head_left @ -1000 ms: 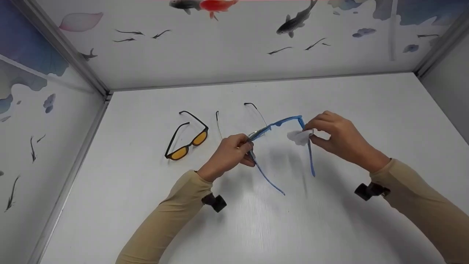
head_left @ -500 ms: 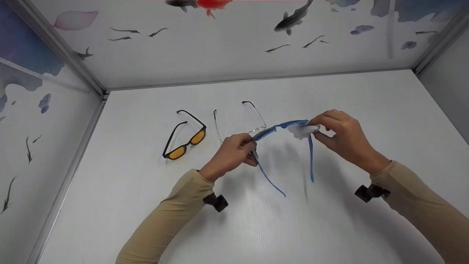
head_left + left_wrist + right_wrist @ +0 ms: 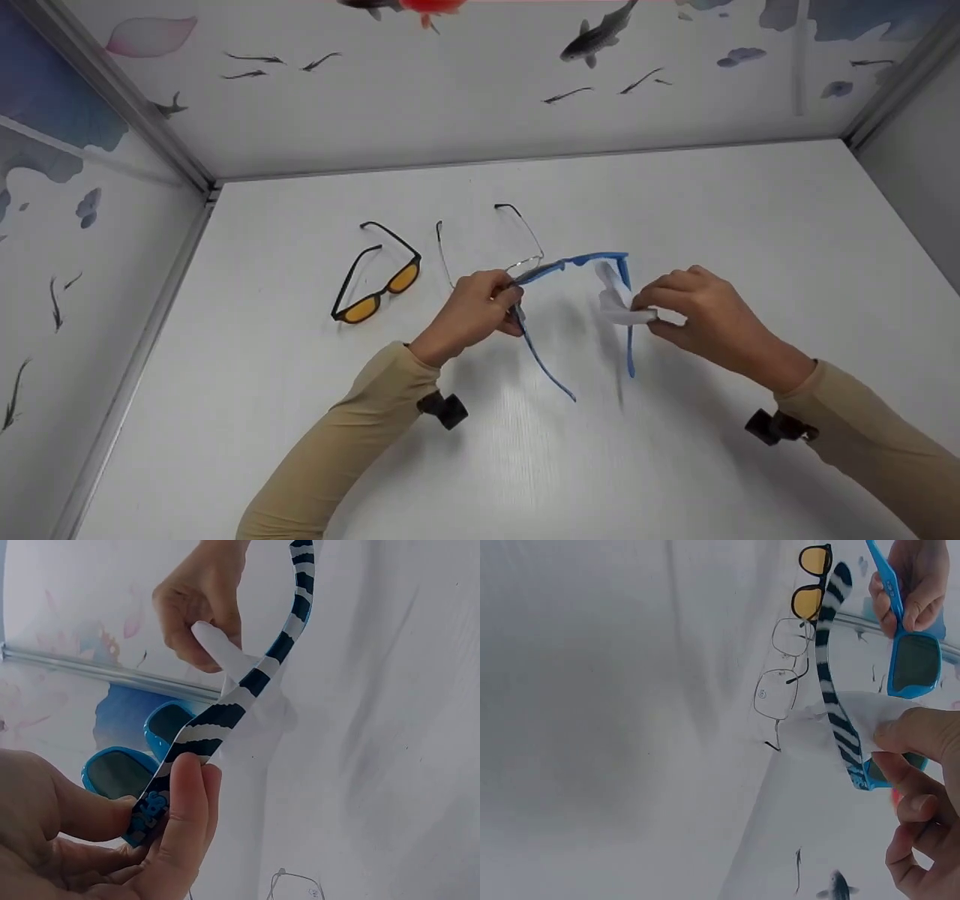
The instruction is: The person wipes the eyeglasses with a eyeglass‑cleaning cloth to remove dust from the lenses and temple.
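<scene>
My left hand (image 3: 480,304) pinches blue sunglasses (image 3: 600,256) at the left hinge, holding them above the table with both temples unfolded toward me. Dark lenses (image 3: 116,772) and a black-and-white striped temple (image 3: 240,697) show in the left wrist view. Between thumb and fingers, my right hand (image 3: 697,319) pinches a white cloth (image 3: 615,306), which hangs against the right temple below its hinge. The right wrist view has the cloth (image 3: 862,709) just behind that temple's striped side, partly covering one lens.
Black-framed glasses with amber lenses (image 3: 361,307) lie unfolded on the white table (image 3: 300,420), left of my hands. Thin wire-framed glasses (image 3: 776,694) lie beside them, partly hidden behind my left hand in the head view. Printed panels (image 3: 450,105) stand behind and at the left.
My right hand first moved the cloth up to the sunglasses' right front, then lowered it toward me along the right temple. My left hand keeps its hold, nearly still.
</scene>
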### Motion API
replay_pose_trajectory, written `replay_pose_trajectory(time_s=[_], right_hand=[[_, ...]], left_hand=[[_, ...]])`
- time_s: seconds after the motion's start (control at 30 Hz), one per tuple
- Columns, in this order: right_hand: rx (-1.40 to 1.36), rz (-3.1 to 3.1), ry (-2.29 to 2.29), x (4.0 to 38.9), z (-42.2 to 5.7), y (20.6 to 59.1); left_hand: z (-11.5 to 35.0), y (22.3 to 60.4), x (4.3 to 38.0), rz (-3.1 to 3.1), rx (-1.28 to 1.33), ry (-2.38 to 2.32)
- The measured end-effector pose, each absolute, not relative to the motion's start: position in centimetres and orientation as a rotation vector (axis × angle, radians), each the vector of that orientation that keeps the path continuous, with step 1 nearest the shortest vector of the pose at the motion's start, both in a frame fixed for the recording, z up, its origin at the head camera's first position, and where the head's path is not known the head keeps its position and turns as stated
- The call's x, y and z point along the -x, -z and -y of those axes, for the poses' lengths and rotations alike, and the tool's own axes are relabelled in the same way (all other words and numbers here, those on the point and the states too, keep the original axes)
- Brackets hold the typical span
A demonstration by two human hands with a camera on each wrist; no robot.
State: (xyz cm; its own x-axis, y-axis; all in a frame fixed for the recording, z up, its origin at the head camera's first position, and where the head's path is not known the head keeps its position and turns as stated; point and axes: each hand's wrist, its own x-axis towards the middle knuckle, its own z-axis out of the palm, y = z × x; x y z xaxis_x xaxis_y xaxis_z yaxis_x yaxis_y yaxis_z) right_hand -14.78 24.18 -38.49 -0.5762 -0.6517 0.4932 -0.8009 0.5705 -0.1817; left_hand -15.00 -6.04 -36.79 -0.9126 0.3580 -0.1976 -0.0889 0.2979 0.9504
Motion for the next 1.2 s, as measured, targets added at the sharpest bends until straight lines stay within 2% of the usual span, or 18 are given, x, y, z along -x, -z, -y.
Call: replay_pose_trajectory(time_s=[0.6,0.8,1.2], right_hand=[[-1.224,2.699,-0.658,11.0,-23.8,37.1],[-1.138,2.714,-0.683,10.4,-22.6,37.0],[-1.191,2.822,-0.859,10.1,-18.9,38.4]], left_hand=[[6.2,37.0,15.0,-2.221,-0.225,-1.657],[6.2,37.1,15.1,-2.23,-0.188,-1.652],[5.8,37.3,14.6,-2.192,-0.2,-1.7]])
